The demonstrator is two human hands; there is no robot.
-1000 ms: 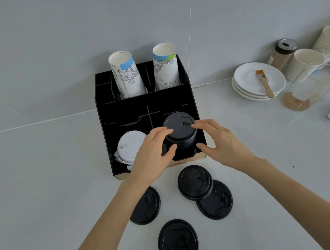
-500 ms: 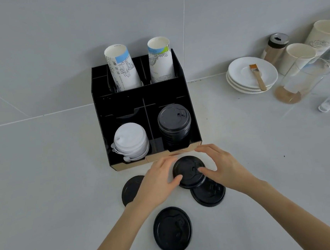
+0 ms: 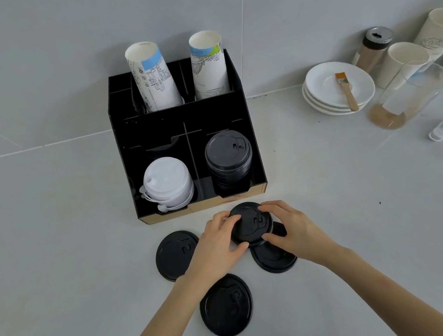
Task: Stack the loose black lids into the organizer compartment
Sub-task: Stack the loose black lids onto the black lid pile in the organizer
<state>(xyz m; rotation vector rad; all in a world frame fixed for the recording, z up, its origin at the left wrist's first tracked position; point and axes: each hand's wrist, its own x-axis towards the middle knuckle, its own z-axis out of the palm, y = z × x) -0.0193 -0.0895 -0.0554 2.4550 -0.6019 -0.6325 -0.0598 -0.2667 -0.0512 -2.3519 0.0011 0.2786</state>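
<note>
Both hands, left hand and right hand, are closing fingers around a round matte black lid, partly hiding another lid at five o'clock, on the tabletop just before the organizer.

Both hands seemingly on black lid

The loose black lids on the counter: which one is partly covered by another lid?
The right lid, under the lid both hands grip; the other two lie apart.
</note>
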